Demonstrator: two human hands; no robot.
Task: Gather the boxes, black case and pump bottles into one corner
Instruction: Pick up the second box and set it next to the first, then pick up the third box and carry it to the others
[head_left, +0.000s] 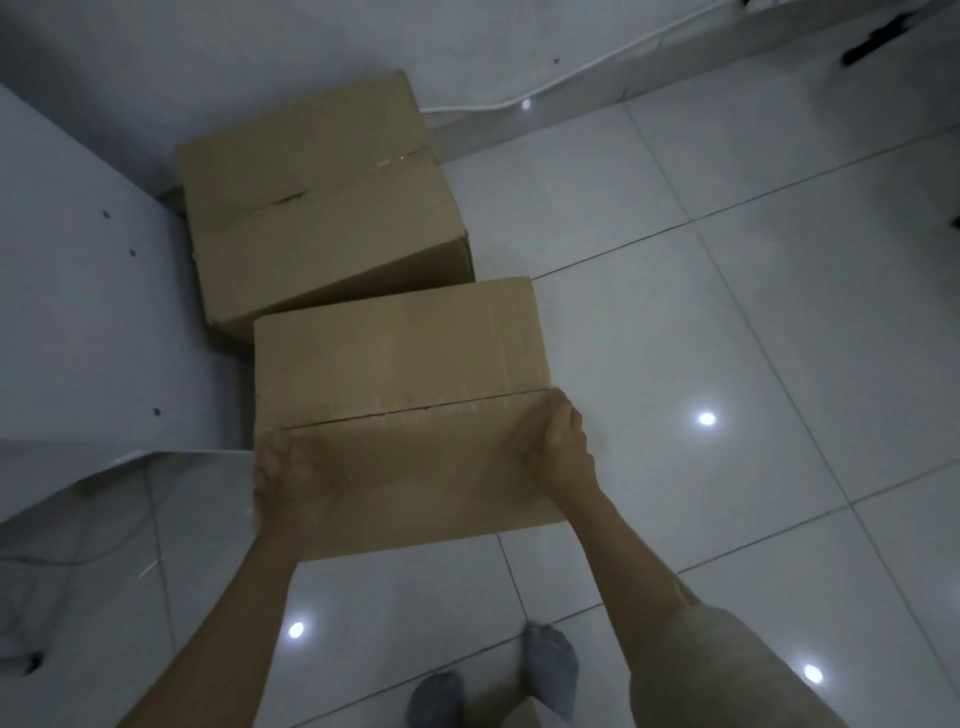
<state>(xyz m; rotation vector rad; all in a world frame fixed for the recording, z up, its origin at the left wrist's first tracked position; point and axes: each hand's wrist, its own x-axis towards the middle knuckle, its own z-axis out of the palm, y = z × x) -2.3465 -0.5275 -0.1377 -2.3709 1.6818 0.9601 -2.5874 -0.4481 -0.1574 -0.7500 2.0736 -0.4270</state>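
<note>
Both hands, left hand and right hand, grip the near box by its side edges, long axis left-right. The corner box sits just beyond it, far-left, so I'd guess it goes straight ahead.

Bare forearms, no sleeves visible. Grey socks on both feet at bottom centre of frame. Light khaki trouser leg, lower right.
</note>
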